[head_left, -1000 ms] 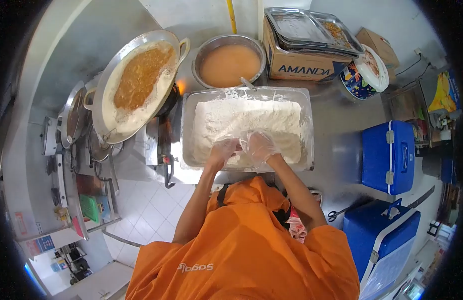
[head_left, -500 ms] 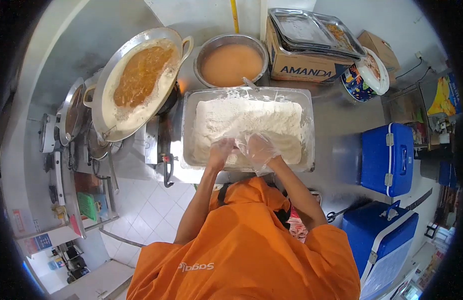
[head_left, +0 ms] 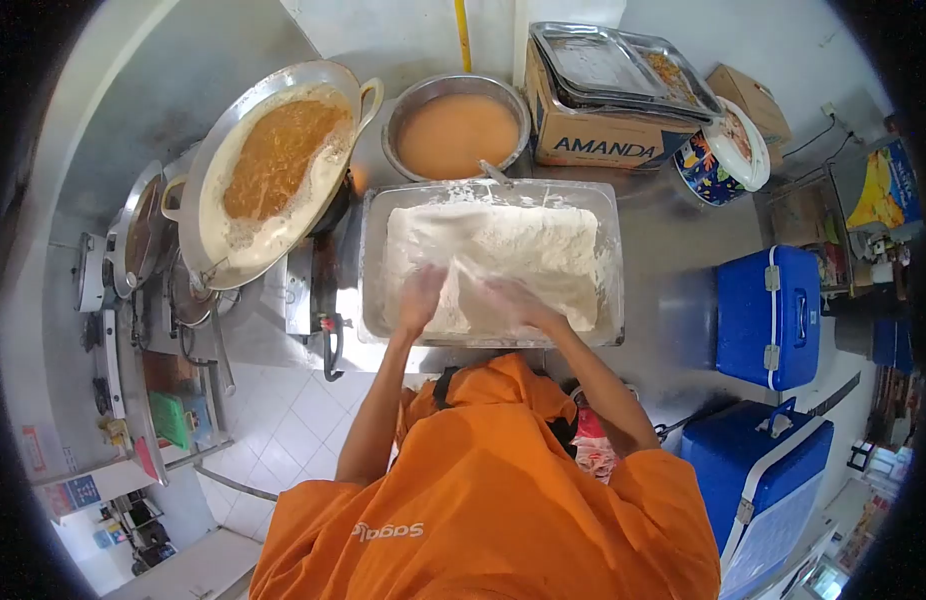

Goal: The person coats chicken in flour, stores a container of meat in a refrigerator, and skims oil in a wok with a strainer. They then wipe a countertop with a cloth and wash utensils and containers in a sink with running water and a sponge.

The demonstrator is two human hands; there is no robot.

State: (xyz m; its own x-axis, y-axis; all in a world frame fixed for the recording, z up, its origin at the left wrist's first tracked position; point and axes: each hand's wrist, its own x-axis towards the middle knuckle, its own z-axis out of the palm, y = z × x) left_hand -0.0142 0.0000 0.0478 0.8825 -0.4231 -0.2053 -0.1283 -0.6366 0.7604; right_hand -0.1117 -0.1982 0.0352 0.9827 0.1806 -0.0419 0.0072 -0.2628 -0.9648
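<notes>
A stainless-steel table (head_left: 673,260) carries most of the things here; at its near edge lies a rectangular tub (head_left: 609,260), with white flour (head_left: 543,240) spread over its floor; past the tub's left edge a wide two-handled pan (head_left: 268,90) of frothing brown oil stands over a burner; a blue cooler (head_left: 766,318) sits at the table's right edge; a cardboard box (head_left: 603,148) marked AMANDA stands toward the far edge; left of it is a round metal bowl (head_left: 524,130) of orange batter; the left hand (head_left: 421,297) and right hand (head_left: 513,302) are apart over the flour, nearer the tub's near edge, both blurred, so I cannot tell whether either is open or gripping anything.
</notes>
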